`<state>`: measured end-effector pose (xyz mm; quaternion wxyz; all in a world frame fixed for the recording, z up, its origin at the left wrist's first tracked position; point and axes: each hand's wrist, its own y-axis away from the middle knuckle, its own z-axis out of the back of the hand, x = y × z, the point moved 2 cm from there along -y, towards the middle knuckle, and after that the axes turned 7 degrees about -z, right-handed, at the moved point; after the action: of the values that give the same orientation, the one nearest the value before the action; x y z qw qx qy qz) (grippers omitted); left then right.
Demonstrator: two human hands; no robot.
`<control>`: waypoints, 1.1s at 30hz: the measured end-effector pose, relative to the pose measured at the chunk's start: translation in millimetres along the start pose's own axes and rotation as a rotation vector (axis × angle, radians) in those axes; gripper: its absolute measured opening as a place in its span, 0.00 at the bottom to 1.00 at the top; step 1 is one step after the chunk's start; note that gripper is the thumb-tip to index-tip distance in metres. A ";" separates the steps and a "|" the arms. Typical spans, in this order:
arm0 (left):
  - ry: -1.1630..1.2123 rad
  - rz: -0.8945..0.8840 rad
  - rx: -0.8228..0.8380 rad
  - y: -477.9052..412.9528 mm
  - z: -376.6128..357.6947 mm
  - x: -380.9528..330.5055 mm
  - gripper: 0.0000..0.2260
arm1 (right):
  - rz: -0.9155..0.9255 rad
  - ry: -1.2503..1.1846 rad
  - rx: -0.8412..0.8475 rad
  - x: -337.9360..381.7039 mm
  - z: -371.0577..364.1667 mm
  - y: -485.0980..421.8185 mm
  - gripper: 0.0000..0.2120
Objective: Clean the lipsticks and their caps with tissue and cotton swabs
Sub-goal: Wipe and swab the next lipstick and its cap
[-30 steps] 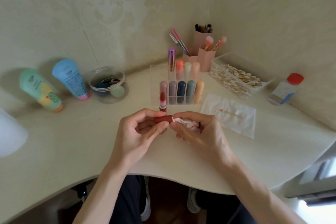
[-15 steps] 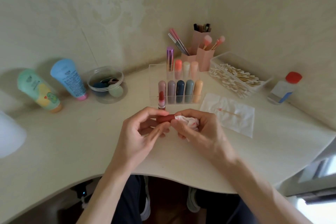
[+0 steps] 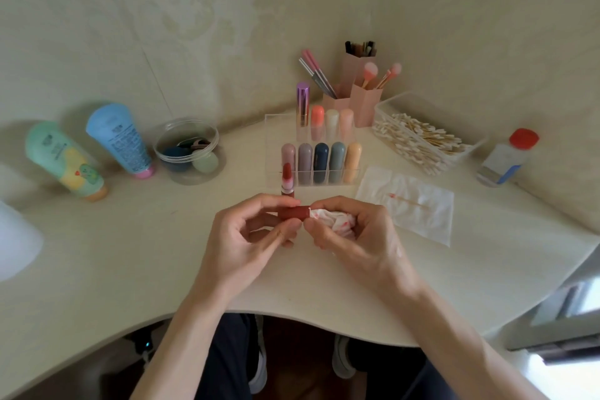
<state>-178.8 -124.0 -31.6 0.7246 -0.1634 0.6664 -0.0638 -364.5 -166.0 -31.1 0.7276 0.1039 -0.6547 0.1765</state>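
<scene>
- Pale cream curved desk [image 3: 130, 253] set into a corner of cream patterned wall, viewed from above.
- Just above the desk's front edge, left hand [image 3: 246, 234] pinching a short red-brown cylindrical lipstick cap [image 3: 293, 212] sideways between thumb and fingertips.
- Right hand [image 3: 350, 230] curled round a crumpled white tissue wad [image 3: 331, 221] blotched pink, pressed against the cap's right end; whether pushed inside or not, impossible to tell.
- Just behind the hands, upright on the desk, an uncapped red lipstick [image 3: 287, 180], apart from both hands.
- Behind that, a clear acrylic organiser [image 3: 272, 153] holding pastel capped lipsticks [image 3: 321, 159] in two rows.
- To the right, a flat white tissue sheet [image 3: 431, 221] bearing a stained cotton swab [image 3: 407, 201]; further back, a clear plastic tray [image 3: 386, 107] full of cotton swabs.
- Step in hand, by the look of it: wiping the cap's mouth with tissue, with the racked lipsticks apparently untouched.
- Next move probably calling for a firm left pinch while twisting tissue round the rim, then a fresh swab for the inside, then recapping the standing lipstick without toppling it.
</scene>
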 end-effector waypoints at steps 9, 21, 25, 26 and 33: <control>0.003 0.043 0.032 0.0 1.8 3.9 0.09 | 0.004 0.022 -0.020 -0.3 0.3 -0.2 0.07; -0.075 0.002 0.005 0.8 -0.7 -0.3 0.11 | -0.051 -0.047 -0.019 -1.1 2.3 -0.8 0.01; 0.013 0.106 0.031 -2.0 2.2 -2.9 0.12 | -0.022 -0.020 -0.005 0.4 1.6 1.3 0.02; 0.002 0.111 0.035 -2.2 2.4 -1.9 0.11 | -0.020 -0.004 0.003 0.5 0.4 2.2 0.02; -0.045 0.035 -0.013 0.9 0.1 3.7 0.09 | -0.078 0.009 -0.005 -0.3 2.2 -0.1 0.02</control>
<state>-178.4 -124.3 -35.3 0.7394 -0.1578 0.6531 -0.0433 -366.5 -166.9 -31.1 0.7371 0.1269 -0.6473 0.1468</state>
